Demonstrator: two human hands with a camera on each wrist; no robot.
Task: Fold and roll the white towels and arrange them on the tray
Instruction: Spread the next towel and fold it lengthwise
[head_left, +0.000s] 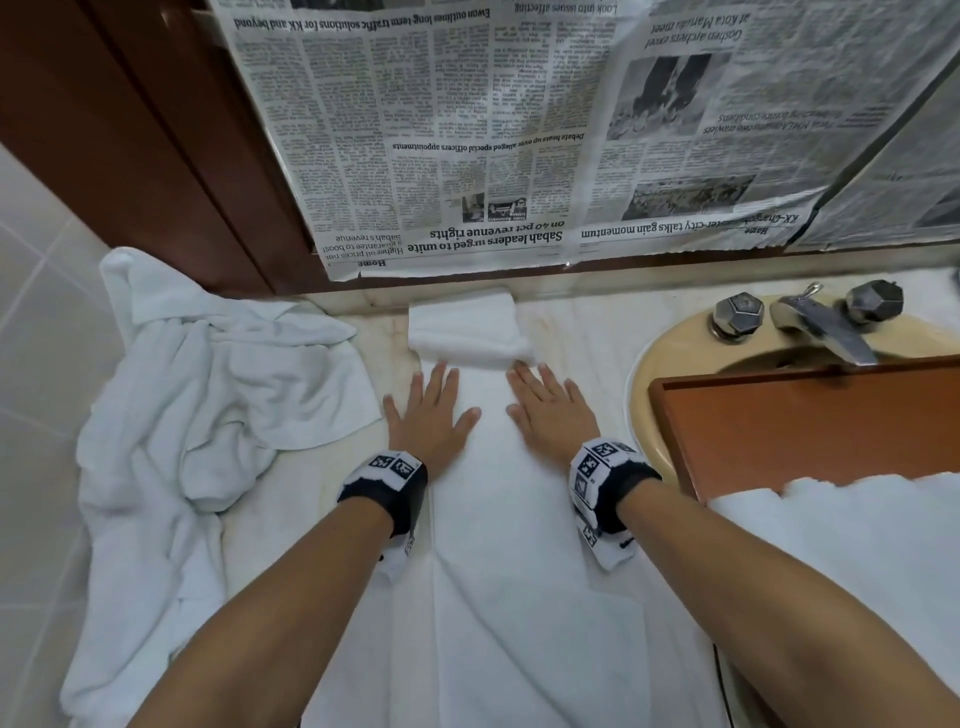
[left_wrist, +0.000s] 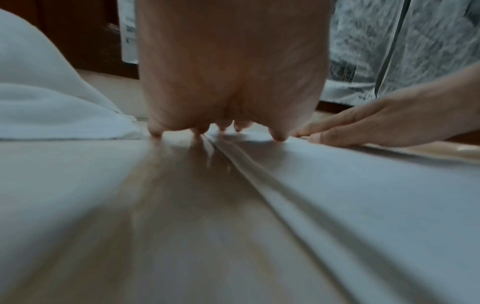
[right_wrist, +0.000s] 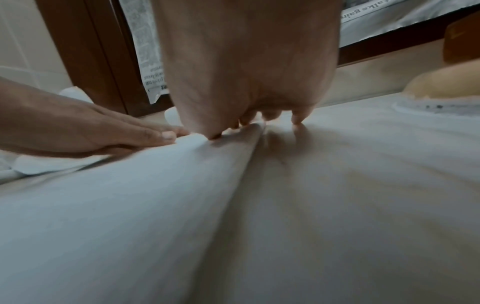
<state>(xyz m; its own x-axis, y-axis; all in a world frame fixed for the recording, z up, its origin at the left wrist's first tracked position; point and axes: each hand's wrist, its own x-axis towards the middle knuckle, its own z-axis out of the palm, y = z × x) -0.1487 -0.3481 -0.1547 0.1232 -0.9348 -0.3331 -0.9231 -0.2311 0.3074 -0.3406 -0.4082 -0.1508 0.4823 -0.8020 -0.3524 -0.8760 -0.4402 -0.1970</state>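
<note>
From the head view, a long white towel (head_left: 498, 519) lies folded lengthwise on the bench (head_left: 384, 332), its far end rolled into a short roll (head_left: 467, 327) near the newspaper-covered wall (head_left: 467, 130). The left hand (head_left: 431, 415) and right hand (head_left: 550, 415) rest flat on the towel just behind the roll, fingers straight and spread, the grip of each apart and holding nothing. A crumpled towel (head_left: 208, 395) sits to the left. To the right, a wooden tray (head_left: 810, 431) rests over the sink (head_left: 644, 374), with white towelling (head_left: 857, 525) on its near part.

In the left wrist view, the left hand's fingertips (left_wrist: 279, 136) press down on the towel's edge, the right hand beside it.

In the right wrist view, the right hand's fingertips (right_wrist: 296, 121) press a towel ridge, the left hand flat alongside.
</note>
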